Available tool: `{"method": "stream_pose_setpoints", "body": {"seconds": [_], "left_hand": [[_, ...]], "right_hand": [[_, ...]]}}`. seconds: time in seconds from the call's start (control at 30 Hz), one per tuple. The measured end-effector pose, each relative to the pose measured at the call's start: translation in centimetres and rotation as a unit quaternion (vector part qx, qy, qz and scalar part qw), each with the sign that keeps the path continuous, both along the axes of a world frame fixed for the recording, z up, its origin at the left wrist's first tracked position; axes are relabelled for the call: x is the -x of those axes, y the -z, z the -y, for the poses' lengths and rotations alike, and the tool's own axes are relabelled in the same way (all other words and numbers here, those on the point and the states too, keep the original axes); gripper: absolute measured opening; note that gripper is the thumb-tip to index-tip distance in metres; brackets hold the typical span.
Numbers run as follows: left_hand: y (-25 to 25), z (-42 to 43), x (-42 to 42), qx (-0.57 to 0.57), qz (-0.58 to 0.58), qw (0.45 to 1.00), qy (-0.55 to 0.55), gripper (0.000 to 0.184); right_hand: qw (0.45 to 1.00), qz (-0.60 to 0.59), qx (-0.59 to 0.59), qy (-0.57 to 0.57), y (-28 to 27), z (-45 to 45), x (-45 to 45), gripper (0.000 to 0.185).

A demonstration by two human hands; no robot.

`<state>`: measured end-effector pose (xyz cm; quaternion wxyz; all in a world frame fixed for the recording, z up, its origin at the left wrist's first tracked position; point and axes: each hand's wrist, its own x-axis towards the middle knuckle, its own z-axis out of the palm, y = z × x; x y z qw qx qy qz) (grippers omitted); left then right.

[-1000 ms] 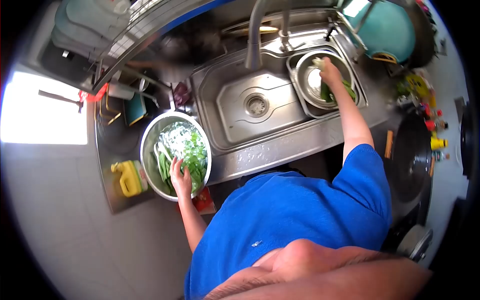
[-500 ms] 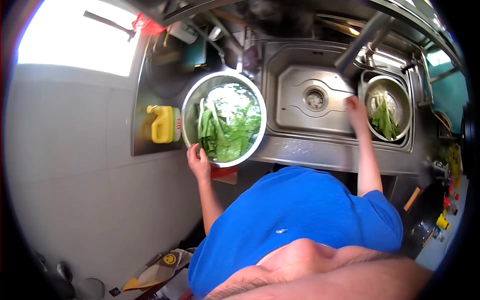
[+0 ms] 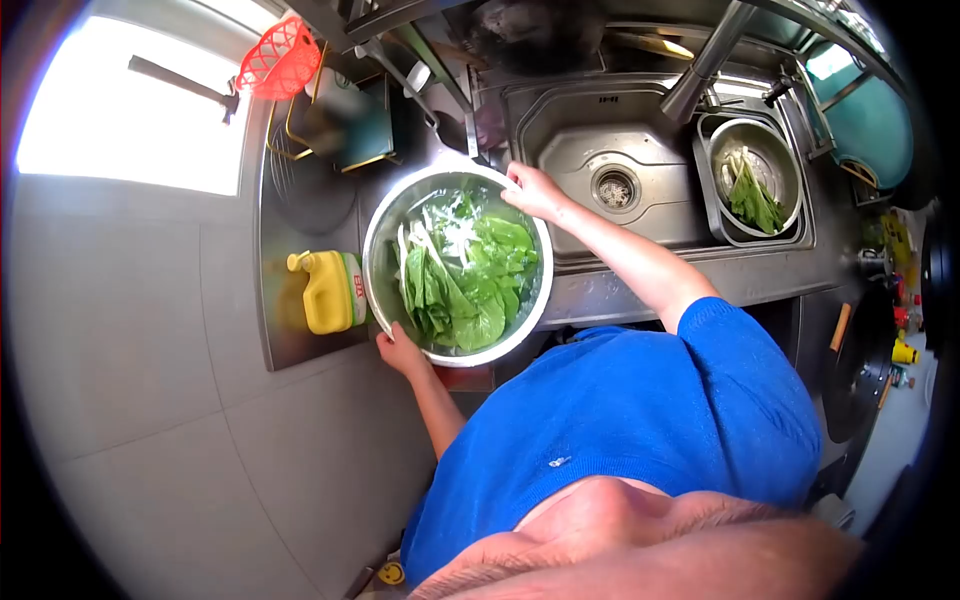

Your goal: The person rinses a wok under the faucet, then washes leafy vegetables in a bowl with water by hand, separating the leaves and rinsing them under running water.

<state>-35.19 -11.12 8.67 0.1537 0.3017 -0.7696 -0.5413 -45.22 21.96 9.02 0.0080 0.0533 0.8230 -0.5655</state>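
Observation:
A large round metal basin [image 3: 545, 275] holds water and leafy greens [image 3: 470, 290] with pale stems. My left hand [image 3: 402, 352] grips its rim at the lower left, fingers over the edge. On the upper right rim, my right hand [image 3: 535, 190] is closed round the edge. Over at the right end of the sink, a smaller metal bowl [image 3: 795, 165] with a few more greens [image 3: 752, 200] sits in a rectangular tray [image 3: 708, 190].
Right of the basin lies the steel sink [image 3: 570, 160] with its drain and a faucet [image 3: 700, 75] above. A yellow jug [image 3: 328, 292] stands close to the basin's left. A red plastic basket [image 3: 280, 58] hangs at the upper left. A dark wok [image 3: 862, 370] is at the right.
My right hand has moved left from beside the small bowl to the basin's rim. My left hand stays at the basin's lower left rim. The view has shifted slightly.

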Motion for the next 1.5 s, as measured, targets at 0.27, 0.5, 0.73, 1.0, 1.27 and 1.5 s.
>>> {"method": "stream_pose_setpoints", "body": {"seconds": [0.27, 0.5, 0.73, 1.0, 1.27, 1.5], "left_hand": [[-3.5, -3.9, -1.8, 0.076, -0.066, 0.994, 0.031, 0.02], [-5.4, -11.5, -2.3, 0.001, -0.069, 0.987, 0.144, 0.018], [-0.9, -21.8, 2.0, -0.054, -0.02, 0.975, 0.215, 0.024], [6.2, -30.6, 8.6, 0.117, -0.002, 0.952, 0.284, 0.034], [11.1, -32.4, 10.3, 0.179, 0.06, 0.943, 0.275, 0.03], [13.7, -31.7, 9.0, 0.168, 0.08, 0.953, 0.237, 0.029]], "right_hand": [[0.999, 0.004, 0.029, 0.02, -2.0, -4.5, -5.2, 0.022], [0.993, 0.004, 0.076, 0.086, -2.6, -13.9, -9.5, 0.022], [0.983, 0.01, 0.004, 0.181, -0.6, -24.0, -12.3, 0.025], [0.968, 0.115, -0.133, 0.179, 3.8, -32.4, -11.4, 0.03], [0.913, 0.162, -0.373, 0.021, 5.5, -33.7, -8.1, 0.024], [0.881, 0.374, -0.286, -0.028, 7.4, -32.3, -5.2, 0.025]]}}
